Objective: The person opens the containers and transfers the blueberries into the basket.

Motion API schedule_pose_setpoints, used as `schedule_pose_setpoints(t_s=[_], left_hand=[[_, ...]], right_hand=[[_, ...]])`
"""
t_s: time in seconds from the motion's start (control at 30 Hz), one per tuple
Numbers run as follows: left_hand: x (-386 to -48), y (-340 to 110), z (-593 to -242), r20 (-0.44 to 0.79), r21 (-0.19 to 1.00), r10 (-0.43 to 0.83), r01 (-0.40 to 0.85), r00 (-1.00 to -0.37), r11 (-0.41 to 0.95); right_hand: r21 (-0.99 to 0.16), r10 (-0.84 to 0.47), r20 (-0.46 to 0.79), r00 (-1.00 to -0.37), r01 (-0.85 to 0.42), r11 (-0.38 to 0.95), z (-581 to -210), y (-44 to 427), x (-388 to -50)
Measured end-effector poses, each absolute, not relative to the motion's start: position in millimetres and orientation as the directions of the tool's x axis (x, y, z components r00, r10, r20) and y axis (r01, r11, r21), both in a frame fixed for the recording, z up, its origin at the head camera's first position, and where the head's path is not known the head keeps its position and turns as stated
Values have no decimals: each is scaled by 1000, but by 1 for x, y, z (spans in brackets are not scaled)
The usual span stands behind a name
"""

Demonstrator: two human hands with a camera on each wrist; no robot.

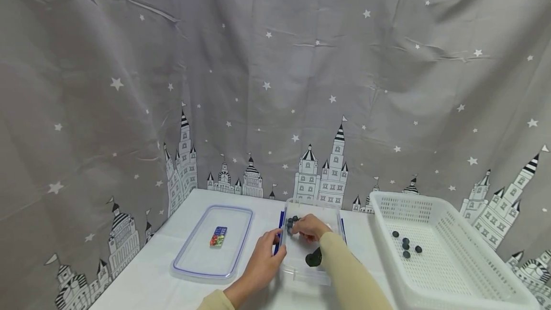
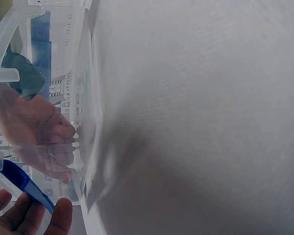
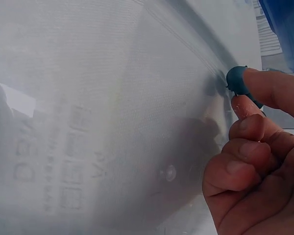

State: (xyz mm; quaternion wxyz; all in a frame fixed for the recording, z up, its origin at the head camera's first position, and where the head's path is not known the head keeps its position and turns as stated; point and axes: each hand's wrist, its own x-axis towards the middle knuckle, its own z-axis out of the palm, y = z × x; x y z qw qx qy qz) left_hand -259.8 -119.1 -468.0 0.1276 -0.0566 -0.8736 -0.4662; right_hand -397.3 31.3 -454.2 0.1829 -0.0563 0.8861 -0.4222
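Observation:
Inside a clear plastic box (image 1: 297,270) with blue side clips, my right hand (image 1: 311,227) pinches a blueberry (image 3: 236,80) between thumb and forefinger, close to the wall; its other fingers are curled in. Several blueberries (image 1: 291,222) lie beside those fingertips, along the box's left side. My left hand (image 1: 263,257) holds the box's left side, its fingertips around the lowered blue clip (image 2: 27,185). A dark green object (image 1: 313,258) lies in the near part of the box, partly covered by my right sleeve; its kind is unclear.
To the left, a clear lid (image 1: 202,252) with a blue-purple seal lies flat, bearing a small colourful label (image 1: 218,237). At right stands a white perforated basket (image 1: 447,271) with several blueberries (image 1: 406,247) in it. A grey castle-print curtain (image 1: 275,85) hangs behind the white table (image 1: 142,279).

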Motion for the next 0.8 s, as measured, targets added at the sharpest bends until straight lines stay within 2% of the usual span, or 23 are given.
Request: schedule_pose_setpoints(t_s=[0.47,0.8], left_hand=[[-264,-119,-468,319,780,-32,243,-947,576],[-262,-119,-468,295,793,-27,228,-955,565]], right_hand=[[-742,-269,-240,-933,-2,670,-456,26,-402],[-725,-291,-244,-925,-26,689,-453,29,-397]])
